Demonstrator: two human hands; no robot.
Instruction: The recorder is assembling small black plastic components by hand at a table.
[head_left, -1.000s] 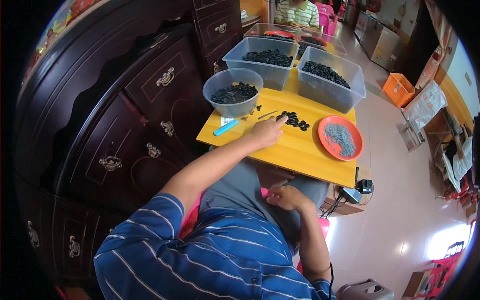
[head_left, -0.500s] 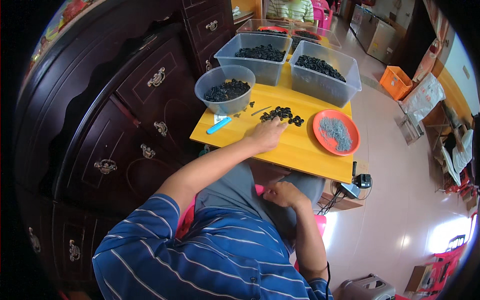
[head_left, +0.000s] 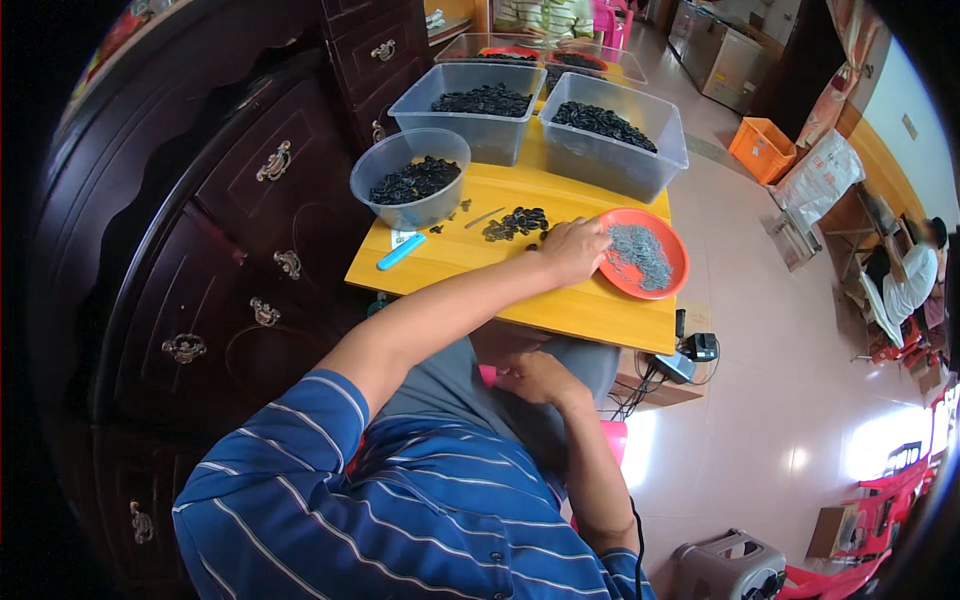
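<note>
Your left hand (head_left: 572, 250) rests palm down on the yellow worktop (head_left: 600, 310), fingers loosely together at the near rim of the orange plate (head_left: 680, 262); the grey pieces (head_left: 640, 255) lie just right of them. Whether they pinch anything, I cannot tell. The pile of black pieces (head_left: 515, 222) sits just left. Your right hand (head_left: 535, 380) stays in your lap, well apart, fingers curled.

orange plate (head_left: 676, 280): round and shallow, set flat near the right edge of the yellow table (head_left: 560, 305), filled with small grey metal pieces (head_left: 640, 255).
black pieces (head_left: 515, 222): a small loose pile, spread on the tabletop just left of the plate.
</note>
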